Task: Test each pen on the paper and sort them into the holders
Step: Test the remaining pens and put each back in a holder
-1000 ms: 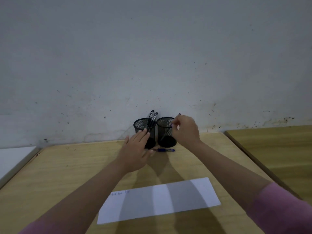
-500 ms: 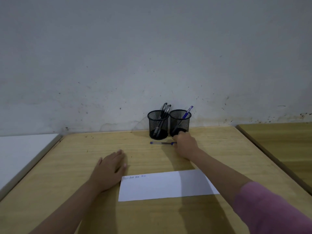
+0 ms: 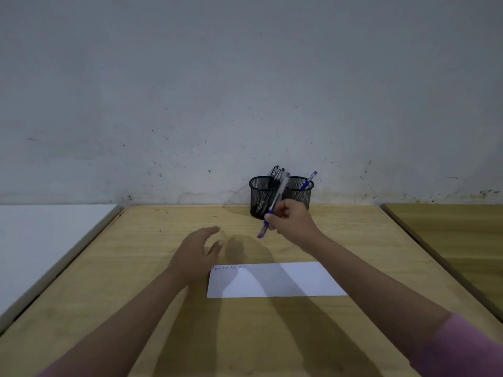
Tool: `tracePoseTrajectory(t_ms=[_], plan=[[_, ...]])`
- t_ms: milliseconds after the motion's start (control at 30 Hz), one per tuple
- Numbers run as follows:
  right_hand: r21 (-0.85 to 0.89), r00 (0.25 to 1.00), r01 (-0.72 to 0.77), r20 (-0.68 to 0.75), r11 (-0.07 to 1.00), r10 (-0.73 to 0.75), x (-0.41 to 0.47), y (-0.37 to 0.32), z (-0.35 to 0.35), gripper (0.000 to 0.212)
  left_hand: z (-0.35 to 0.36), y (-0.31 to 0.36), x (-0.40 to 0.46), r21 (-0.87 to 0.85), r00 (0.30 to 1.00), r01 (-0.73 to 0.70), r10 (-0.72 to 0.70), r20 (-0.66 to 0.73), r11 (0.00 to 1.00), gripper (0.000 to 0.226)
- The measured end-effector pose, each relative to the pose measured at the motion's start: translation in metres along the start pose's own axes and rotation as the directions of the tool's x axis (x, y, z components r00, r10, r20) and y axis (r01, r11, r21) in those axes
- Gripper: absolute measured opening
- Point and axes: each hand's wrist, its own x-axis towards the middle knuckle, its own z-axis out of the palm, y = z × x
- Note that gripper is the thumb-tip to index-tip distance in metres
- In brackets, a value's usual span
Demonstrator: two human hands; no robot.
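Observation:
Two black mesh holders stand against the wall: the left holder (image 3: 258, 195) has several dark pens, the right holder (image 3: 304, 190) has one blue pen (image 3: 309, 180). My right hand (image 3: 292, 223) grips a blue-capped clear pen (image 3: 273, 206), tilted, cap end down, lifted in front of the holders. My left hand (image 3: 197, 254) hovers open above the table, just left of the white paper strip (image 3: 277, 280). The strip carries small pen marks at its top left corner.
The wooden table (image 3: 109, 295) ends at the grey wall behind the holders. A white surface (image 3: 40, 235) adjoins it on the left and another wooden table (image 3: 457, 240) on the right, with a gap between.
My right hand picked the blue pen up from the table in front of the holders and raised it. My left hand lifted off the table and moved slightly toward the pen.

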Motion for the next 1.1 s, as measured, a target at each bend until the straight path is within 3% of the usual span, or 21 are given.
tracePoseTrajectory(t_ms=[100, 200, 433, 633, 767, 867, 967, 1100], plan=[[0.251, 0.998, -0.055, 0.006, 0.966, 0.056, -0.018, -0.02, 0.006, 0.01, -0.008, 0.03, -0.005, -0.125, 0.99, -0.097, 0.082, -0.119, 0.987, 0.04], [0.332, 0.997, -0.068, -0.011, 0.941, 0.076, -0.033, -0.034, 0.01, 0.008, -0.015, 0.058, -0.009, -0.204, 0.974, -0.184, 0.151, -0.169, 0.962, 0.034], [0.342, 0.993, -0.088, -0.04, 0.936, 0.108, -0.055, -0.053, 0.009, 0.012, -0.021, 0.084, -0.021, -0.143, 0.918, -0.29, 0.234, -0.32, 0.946, 0.025], [0.472, 0.97, -0.222, 0.02, 0.853, 0.242, -0.052, -0.056, 0.012, 0.018, -0.024, 0.09, -0.032, 0.027, 0.878, -0.383, 0.373, -0.3, 0.923, 0.02], [0.549, 0.93, -0.318, 0.022, 0.772, 0.368, -0.041, -0.058, 0.021, 0.015, -0.029, 0.093, -0.033, 0.104, 0.903, -0.347, 0.362, -0.23, 0.932, 0.027], [0.685, 0.858, -0.273, -0.145, 0.675, 0.493, -0.027, -0.044, -0.009, 0.018, -0.04, 0.078, -0.043, 0.123, 0.903, -0.337, 0.358, -0.236, 0.933, 0.023], [0.634, 0.788, -0.233, -0.322, 0.737, 0.526, -0.023, -0.022, -0.046, 0.018, -0.057, 0.042, -0.06, 0.107, 0.923, -0.247, 0.268, -0.278, 0.963, 0.019], [0.498, 0.872, -0.267, -0.24, 0.825, 0.427, -0.04, -0.005, -0.024, 0.012, -0.049, -0.013, -0.067, 0.115, 0.97, 0.049, -0.02, -0.241, 0.992, 0.017]])
